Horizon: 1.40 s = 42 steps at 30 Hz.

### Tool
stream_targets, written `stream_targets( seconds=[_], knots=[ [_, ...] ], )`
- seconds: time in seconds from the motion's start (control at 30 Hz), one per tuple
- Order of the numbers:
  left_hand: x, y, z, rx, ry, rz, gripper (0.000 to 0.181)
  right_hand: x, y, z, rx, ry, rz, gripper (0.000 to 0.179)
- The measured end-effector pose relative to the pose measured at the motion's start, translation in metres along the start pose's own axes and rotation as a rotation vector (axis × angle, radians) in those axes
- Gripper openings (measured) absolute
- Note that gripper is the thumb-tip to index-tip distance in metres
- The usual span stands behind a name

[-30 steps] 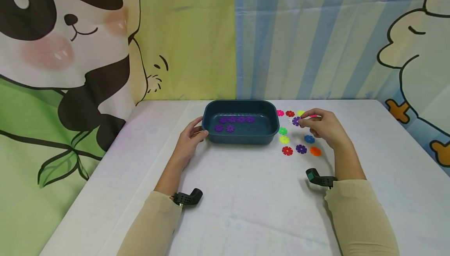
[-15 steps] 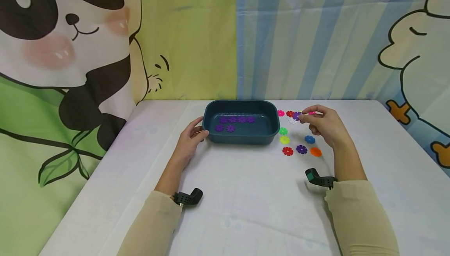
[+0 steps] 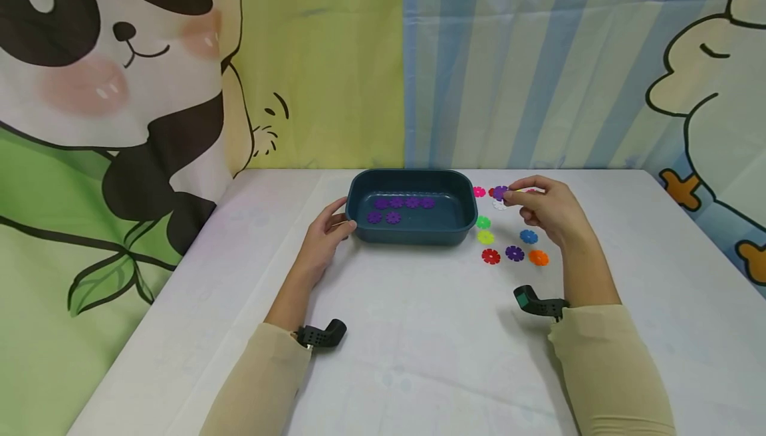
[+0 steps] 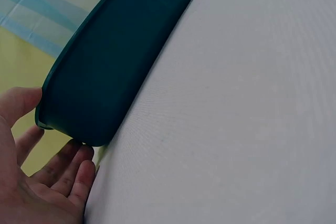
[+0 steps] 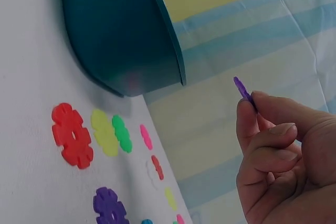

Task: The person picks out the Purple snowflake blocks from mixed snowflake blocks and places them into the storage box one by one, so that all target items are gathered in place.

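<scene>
My right hand [image 3: 552,210] pinches a purple snowflake-shaped plastic disc [image 5: 242,88] between thumb and forefinger. The disc is raised above the table, right of a dark teal plastic tub [image 3: 413,235]. At the tub's left end, my left hand [image 3: 323,240] holds the corner, thumb at the rim and the other fingers against the end wall in the left wrist view. Several purple discs [image 3: 393,218] lie inside the tub in two rows. Another purple disc [image 3: 514,254] is on the table, between a red disc [image 3: 491,256] and an orange disc [image 3: 539,258].
Further flat discs lie right of the tub: a blue disc [image 3: 528,236], a yellow disc [image 3: 485,237], a green disc [image 3: 483,222], a white disc [image 3: 499,205] and a pink disc [image 3: 479,192]. A printed curtain [image 3: 509,70] hangs behind the white-covered table [image 3: 407,329].
My right hand has lifted the purple disc slightly and moved it a little left, toward the tub. The left hand stays at the tub's left corner.
</scene>
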<state>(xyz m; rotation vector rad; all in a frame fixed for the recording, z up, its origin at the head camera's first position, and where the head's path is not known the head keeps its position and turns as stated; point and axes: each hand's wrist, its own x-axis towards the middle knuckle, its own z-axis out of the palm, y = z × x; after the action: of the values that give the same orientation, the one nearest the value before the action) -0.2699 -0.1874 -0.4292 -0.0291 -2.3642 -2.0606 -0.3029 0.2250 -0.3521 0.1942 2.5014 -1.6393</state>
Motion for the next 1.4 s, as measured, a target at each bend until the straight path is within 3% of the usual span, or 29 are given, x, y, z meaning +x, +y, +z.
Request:
stream_targets(
  seconds=[0.57, 0.8, 0.93, 1.23, 1.4],
  knots=[
    [0.001, 0.0, -0.001, -0.008, -0.003, -0.011, 0.062, 0.001, -0.021, 0.027, 0.122, -0.069, 0.005, 0.038],
    [-0.01, 0.023, 0.002, -0.02, -0.016, -0.043, 0.064, 0.004, -0.026, 0.037, 0.151, -0.079, 0.012, 0.041],
    [-0.017, 0.032, 0.003, -0.002, -0.019, -0.025, 0.063, 0.005, -0.028, 0.043, 0.167, -0.091, 0.003, 0.041],
    [-0.003, 0.005, 0.001, -0.025, -0.005, -0.031, 0.062, 0.009, -0.032, 0.061, 0.183, -0.1, -0.02, 0.04],
    [0.0, 0.0, 0.001, -0.013, 0.006, -0.003, 0.061, 0.012, -0.034, 0.07, 0.193, -0.11, -0.04, 0.035]
  ],
)
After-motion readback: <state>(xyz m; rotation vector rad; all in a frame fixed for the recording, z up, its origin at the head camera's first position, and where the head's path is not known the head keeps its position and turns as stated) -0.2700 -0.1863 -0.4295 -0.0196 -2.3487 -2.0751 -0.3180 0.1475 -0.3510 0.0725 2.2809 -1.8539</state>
